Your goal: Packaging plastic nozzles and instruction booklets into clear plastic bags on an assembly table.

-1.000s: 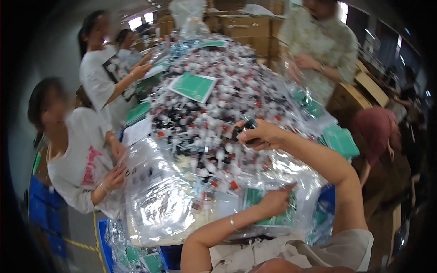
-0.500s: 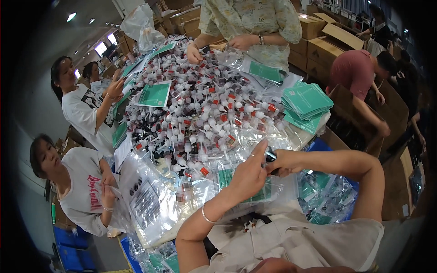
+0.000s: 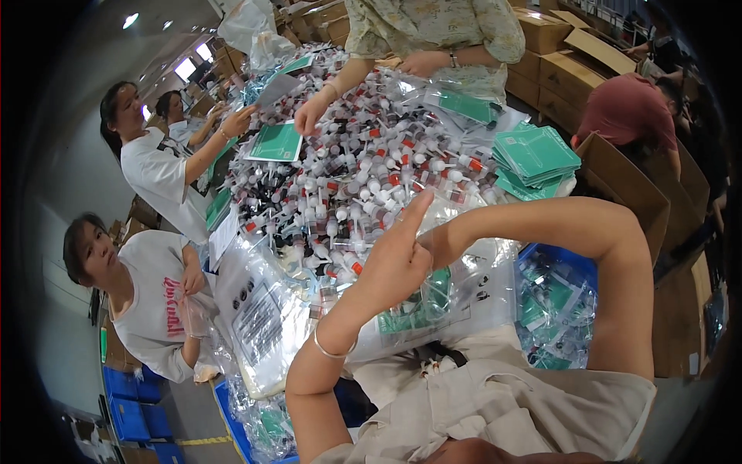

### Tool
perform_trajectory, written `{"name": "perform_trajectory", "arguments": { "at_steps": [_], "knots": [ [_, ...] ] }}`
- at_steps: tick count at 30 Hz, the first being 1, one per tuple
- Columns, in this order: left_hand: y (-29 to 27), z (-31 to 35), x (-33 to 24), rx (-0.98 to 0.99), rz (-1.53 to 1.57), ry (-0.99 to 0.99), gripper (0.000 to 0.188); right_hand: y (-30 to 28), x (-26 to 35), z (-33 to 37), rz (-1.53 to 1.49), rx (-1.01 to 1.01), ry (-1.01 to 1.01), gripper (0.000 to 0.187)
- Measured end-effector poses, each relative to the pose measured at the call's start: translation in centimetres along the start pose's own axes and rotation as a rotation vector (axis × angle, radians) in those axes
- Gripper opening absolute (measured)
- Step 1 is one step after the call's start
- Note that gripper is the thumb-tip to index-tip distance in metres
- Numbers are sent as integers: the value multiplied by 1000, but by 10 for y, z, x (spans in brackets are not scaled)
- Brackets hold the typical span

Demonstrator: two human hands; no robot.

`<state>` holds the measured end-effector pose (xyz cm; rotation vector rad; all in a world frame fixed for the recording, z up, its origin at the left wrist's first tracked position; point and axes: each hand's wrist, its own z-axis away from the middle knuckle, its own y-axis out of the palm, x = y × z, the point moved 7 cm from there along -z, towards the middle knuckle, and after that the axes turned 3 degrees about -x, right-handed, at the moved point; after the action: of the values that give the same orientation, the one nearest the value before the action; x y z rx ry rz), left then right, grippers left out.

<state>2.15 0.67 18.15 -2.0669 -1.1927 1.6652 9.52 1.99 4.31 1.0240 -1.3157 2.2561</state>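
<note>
My left hand (image 3: 393, 259) is over the near side of the table, its index finger stretched up and its other fingers curled in; whatever they hold is hidden. My right hand (image 3: 434, 246) comes in from the right and meets it, mostly covered behind it, so its fingers do not show. Below the hands lie clear plastic bags (image 3: 483, 282) and a green card (image 3: 398, 321) under film. Just beyond spreads a heap of small bottles (image 3: 363, 166) with white nozzle tops, some with red or dark parts.
Stacked green cards (image 3: 537, 155) lie at the right table edge. Blue bins (image 3: 586, 271) of bagged items stand below. Across the table a person's hand (image 3: 313, 112) reaches over the bottles; more people stand at left. Open cardboard boxes (image 3: 626, 174) are at right, a person bending there.
My hands have drawn a little left and down; the dark object seen between them is now hidden. The person opposite has lifted a hand leftward over the heap. The view has shifted slightly.
</note>
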Motion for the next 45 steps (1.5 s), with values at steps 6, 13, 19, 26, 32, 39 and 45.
{"name": "perform_trajectory", "arguments": {
  "at_steps": [6, 13, 19, 26, 32, 39, 45],
  "knots": [
    [-27, 2, 9, 24, 72, -69, 65, -50, 86, 93, 214, -94, 16, 42],
    [-56, 5, 10, -82, 141, -151, 68, -50, 121, 145, 557, -416, -351, 30],
    [-60, -7, -58, 68, 434, -149, 62, -70, 188, 188, 704, -972, -566, 12],
    [-11, -32, -147, 148, 679, 55, 58, -74, 200, 252, 306, -1106, -634, 9],
    [31, -37, -172, 119, 611, 327, 59, -49, 163, 337, 171, -1100, -167, 7],
    [65, -16, -103, 343, 406, 148, 39, 8, 71, 397, -235, -1063, 127, 6],
    [78, 9, -31, 339, 462, -100, 32, 57, -42, 360, -354, -880, 303, 8]
  ]
}}
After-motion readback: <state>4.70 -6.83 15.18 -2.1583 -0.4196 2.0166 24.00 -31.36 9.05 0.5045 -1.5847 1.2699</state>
